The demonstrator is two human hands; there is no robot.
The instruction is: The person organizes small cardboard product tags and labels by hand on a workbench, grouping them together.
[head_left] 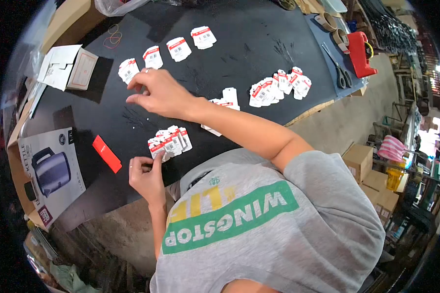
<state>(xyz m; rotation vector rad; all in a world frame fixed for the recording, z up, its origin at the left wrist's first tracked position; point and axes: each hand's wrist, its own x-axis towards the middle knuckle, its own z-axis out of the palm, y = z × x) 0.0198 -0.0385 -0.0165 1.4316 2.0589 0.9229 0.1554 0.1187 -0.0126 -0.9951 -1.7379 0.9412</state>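
My left hand (148,179) is at the lower left edge of a fanned pile of white and red tags (173,141), its thumb touching the pile and its fingers bent and apart. Further up, my right hand (159,93) hovers just below a small stack of tags (128,71), thumb and fingers apart with nothing visible between them. Three similar stacks run up and to the right: one (152,57), another (179,49) and a third (203,37). More tags (230,99) lie partly hidden behind my right forearm.
A spread row of tags (261,93) lies at the right of the black table (220,63). Around it are scissors (340,71), a red tape dispenser (359,54), a red card (106,154), a white box (68,67), a kettle box (53,171) and rubber bands (113,37).
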